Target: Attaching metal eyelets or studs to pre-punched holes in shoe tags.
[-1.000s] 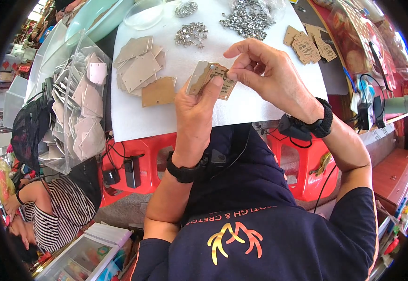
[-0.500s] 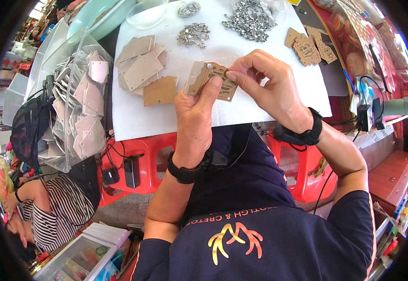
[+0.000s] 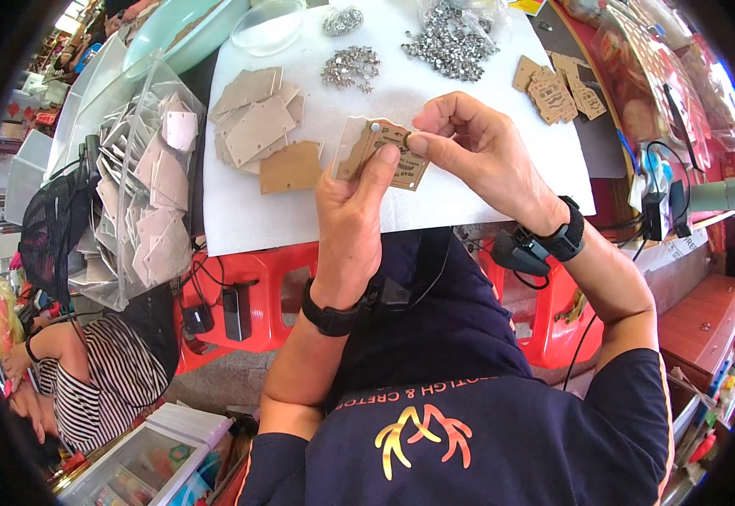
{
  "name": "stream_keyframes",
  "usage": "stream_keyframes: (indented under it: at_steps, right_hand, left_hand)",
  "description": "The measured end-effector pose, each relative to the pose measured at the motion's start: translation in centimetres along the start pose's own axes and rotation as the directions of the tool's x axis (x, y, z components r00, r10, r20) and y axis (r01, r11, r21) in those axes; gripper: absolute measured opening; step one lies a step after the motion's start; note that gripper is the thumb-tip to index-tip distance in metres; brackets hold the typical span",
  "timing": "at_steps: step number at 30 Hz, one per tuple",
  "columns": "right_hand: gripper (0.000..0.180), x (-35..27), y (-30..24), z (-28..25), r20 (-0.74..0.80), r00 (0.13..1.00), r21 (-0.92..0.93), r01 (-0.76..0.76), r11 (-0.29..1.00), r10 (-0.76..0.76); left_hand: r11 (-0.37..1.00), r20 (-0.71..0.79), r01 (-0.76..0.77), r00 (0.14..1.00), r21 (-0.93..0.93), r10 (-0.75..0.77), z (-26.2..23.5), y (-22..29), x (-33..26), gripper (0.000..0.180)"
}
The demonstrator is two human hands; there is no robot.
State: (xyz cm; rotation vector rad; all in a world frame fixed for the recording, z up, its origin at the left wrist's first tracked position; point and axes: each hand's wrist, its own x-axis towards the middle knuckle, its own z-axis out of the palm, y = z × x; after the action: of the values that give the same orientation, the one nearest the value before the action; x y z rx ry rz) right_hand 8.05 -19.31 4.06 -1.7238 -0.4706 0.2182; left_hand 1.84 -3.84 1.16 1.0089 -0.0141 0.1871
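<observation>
My left hand [image 3: 356,198] is closed around a small stack of thin brown boards [image 3: 405,174] with scalloped edges and dark print, its thumb pressed flat on the top face. A silvery stud [image 3: 375,127] shows in the top board's upper left corner. My right hand [image 3: 487,152] pinches thumb and finger together at the upper right corner; what lies between them is hidden. On the white work surface [image 3: 502,190], a pile of plain grey-tan boards [image 3: 258,125] and one brown board [image 3: 291,167] lie to the left. Beyond are small shiny metal fasteners [image 3: 351,69].
A larger heap of metal pieces [image 3: 449,44] lies at the back, with printed boards [image 3: 551,94] to the right. A clear bin [image 3: 136,185] full of boards stands left, near a pale green basin [image 3: 184,34]. Red stools [image 3: 254,291] sit below; a person in stripes [image 3: 110,375] is lower left.
My right hand has shifted slightly at the board's corner, its fingers curled a little differently. The held boards have tilted and dropped a touch; my left grip stays the same.
</observation>
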Motion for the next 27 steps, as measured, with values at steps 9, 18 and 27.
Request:
stream_keyframes:
  at_steps: [9,18,27]
  right_hand:
    - [0.019,0.2,-1.0,-0.7,0.041,0.991,-0.165,0.131,0.978,-0.126]
    - [0.016,0.3,-0.3,-0.9,0.088,0.995,0.017,0.044,0.999,-0.046]
    - [0.020,0.3,0.1,-1.0,0.135,0.990,0.118,-0.066,0.991,0.050]
  left_hand:
    - [0.999,-0.001,-0.033,0.999,0.040,0.034,0.4,0.3,0.2,0.022]
    - [0.997,0.068,-0.010,0.998,0.075,0.004,0.3,0.5,0.4,0.022]
    - [0.998,0.062,0.033,0.997,0.060,-0.037,0.1,0.3,0.4,0.024]
